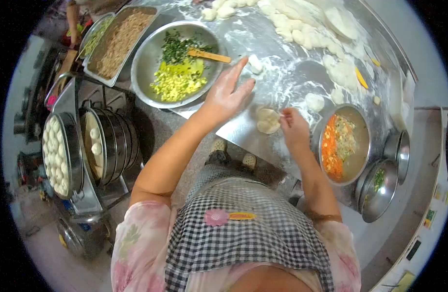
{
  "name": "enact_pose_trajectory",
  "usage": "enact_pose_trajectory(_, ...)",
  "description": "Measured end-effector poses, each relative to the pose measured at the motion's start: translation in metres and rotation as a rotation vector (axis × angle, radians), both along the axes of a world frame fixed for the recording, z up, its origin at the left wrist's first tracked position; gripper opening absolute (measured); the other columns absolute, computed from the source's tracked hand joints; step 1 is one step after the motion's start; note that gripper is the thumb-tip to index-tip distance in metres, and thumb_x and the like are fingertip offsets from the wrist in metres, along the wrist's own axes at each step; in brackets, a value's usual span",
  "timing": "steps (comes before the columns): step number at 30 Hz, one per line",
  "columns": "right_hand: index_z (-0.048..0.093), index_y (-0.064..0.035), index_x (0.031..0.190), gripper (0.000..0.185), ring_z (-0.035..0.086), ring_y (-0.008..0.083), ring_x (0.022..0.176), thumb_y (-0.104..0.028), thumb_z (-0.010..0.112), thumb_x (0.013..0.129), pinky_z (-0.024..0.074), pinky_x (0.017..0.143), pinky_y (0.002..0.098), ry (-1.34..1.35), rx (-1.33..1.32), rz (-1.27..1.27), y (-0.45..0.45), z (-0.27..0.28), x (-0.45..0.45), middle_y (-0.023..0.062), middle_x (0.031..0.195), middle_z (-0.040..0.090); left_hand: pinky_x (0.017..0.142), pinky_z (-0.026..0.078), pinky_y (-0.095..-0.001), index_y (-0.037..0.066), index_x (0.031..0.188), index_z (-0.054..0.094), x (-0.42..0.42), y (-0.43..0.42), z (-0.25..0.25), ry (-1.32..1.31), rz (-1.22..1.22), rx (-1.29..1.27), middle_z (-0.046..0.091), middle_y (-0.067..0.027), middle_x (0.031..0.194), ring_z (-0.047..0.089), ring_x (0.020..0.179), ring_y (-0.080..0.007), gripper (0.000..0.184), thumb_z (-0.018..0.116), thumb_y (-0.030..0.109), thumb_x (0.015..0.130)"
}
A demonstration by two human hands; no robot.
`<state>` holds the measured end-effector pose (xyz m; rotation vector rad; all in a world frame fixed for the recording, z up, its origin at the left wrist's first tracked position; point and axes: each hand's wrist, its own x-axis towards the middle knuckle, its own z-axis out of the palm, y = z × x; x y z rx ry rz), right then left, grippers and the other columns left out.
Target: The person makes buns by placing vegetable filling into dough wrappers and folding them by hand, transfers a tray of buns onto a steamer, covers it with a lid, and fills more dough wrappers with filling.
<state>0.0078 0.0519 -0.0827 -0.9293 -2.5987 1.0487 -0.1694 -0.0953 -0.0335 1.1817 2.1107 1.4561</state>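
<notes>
My left hand (229, 92) is above the table edge, fingers apart and holding nothing, just right of a large steel bowl (141, 73) with chopped greens, yellow bits and a wooden spatula (212, 55). A small lump of dough (255, 64) lies beside its fingertips. Pinched fingers of my right hand (293, 127) are at the right edge of a flat round dough wrapper (268, 120) on the steel table (243, 127). To the right of that hand stands a bowl (362, 163) of orange and pale shredded filling.
Trays of brown filling (124, 44) and green filling (97, 36) stand at upper left, near another person's arm (72, 22). Steamer trays with buns (53, 151) are at left. Dough pieces (306, 36) lie at the back; small bowls (379, 190) at right.
</notes>
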Motion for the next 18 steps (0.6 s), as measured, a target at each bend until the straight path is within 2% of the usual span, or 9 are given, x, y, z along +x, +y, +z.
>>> enact_pose_trajectory(1,0.058,-0.0044,0.101,0.021,0.057,0.0260,0.090,-0.011,0.056,0.081,0.0445,0.079,0.0341,-0.051,-0.068,-0.019,-0.004,-0.002,-0.004,0.0127,0.095,0.057,0.104,0.027,-0.0395,-0.005,0.131,0.034,0.005,0.001,-0.002,-0.002,0.002,0.001,0.039,-0.0269,0.130,0.036,0.123,-0.0377,0.057,0.046,0.031,0.088)
enact_pose_trajectory(4,0.058,-0.0043,0.103,0.023,0.056,0.0266,0.092,-0.010,0.057,0.081,0.0444,0.080,0.0349,-0.324,0.193,0.178,-0.008,-0.013,-0.011,0.0133,0.099,0.057,0.103,0.029,-0.0407,-0.008,0.126,0.038,0.028,0.015,-0.036,0.230,0.021,0.022,0.043,-0.0298,0.125,0.038,0.121,-0.0406,0.053,0.053,0.022,0.084)
enact_pose_trajectory(7,0.057,-0.0038,0.106,0.025,0.055,0.0280,0.092,-0.008,0.055,0.081,0.0441,0.080,0.0354,-0.174,0.147,0.039,-0.016,-0.010,-0.001,0.0150,0.100,0.055,0.102,0.028,-0.0458,-0.009,0.124,0.039,0.063,0.031,-0.046,0.358,-0.047,0.009,0.040,-0.0293,0.127,0.035,0.121,-0.0437,0.057,0.059,0.019,0.079)
enact_pose_trajectory(9,0.056,-0.0032,0.107,0.026,0.054,0.0309,0.091,-0.009,0.054,0.081,0.0437,0.078,0.0380,0.051,0.135,-0.019,-0.011,-0.012,0.015,0.0152,0.098,0.054,0.102,0.028,-0.0485,-0.009,0.124,0.039,0.084,0.035,-0.041,0.486,-0.145,-0.051,0.038,-0.0289,0.129,0.034,0.121,-0.0451,0.059,0.060,0.020,0.078)
enact_pose_trajectory(10,0.056,-0.0029,0.107,0.027,0.053,0.0323,0.090,-0.009,0.054,0.081,0.0436,0.077,0.0393,0.162,0.135,-0.054,-0.008,-0.014,0.025,0.0152,0.098,0.053,0.102,0.025,-0.0503,-0.009,0.125,0.037,0.091,0.036,-0.049,0.533,-0.245,-0.076,0.035,-0.0284,0.131,0.031,0.123,-0.0452,0.064,0.061,0.026,0.077)
enact_pose_trajectory(13,0.055,-0.0016,0.109,0.028,0.054,0.0313,0.089,-0.007,0.053,0.081,0.0435,0.077,0.0378,0.136,-0.006,-0.093,-0.006,-0.021,0.059,0.0162,0.097,0.053,0.104,0.021,-0.0504,-0.007,0.129,0.033,0.104,0.046,-0.076,0.446,-0.375,-0.292,0.031,-0.0277,0.134,0.027,0.127,-0.0430,0.073,0.061,0.036,0.077)
enact_pose_trajectory(14,0.054,-0.0013,0.111,0.030,0.055,0.0301,0.091,-0.006,0.053,0.081,0.0437,0.079,0.0367,0.036,-0.179,-0.140,-0.010,-0.012,0.067,0.0162,0.099,0.054,0.104,0.020,-0.0505,-0.006,0.130,0.031,0.102,0.050,-0.082,0.520,-0.382,-0.314,0.030,-0.0271,0.135,0.025,0.127,-0.0423,0.075,0.060,0.039,0.077)
enact_pose_trajectory(16,0.053,-0.0017,0.112,0.031,0.056,0.0287,0.090,-0.007,0.052,0.082,0.0442,0.078,0.0357,0.079,-0.178,-0.131,-0.010,-0.025,0.081,0.0158,0.100,0.055,0.105,0.018,-0.0509,-0.004,0.132,0.029,0.097,0.055,-0.092,0.665,-0.386,-0.362,0.027,-0.0259,0.137,0.022,0.129,-0.0408,0.079,0.057,0.045,0.078)
enact_pose_trajectory(18,0.052,-0.0021,0.114,0.031,0.057,0.0273,0.088,-0.008,0.051,0.083,0.0447,0.077,0.0346,0.112,-0.203,-0.124,-0.013,-0.027,0.089,0.0151,0.100,0.056,0.105,0.017,-0.0517,-0.003,0.132,0.030,0.097,0.057,-0.090,0.678,-0.393,-0.380,0.026,-0.0248,0.138,0.020,0.130,-0.0398,0.078,0.055,0.048,0.079)
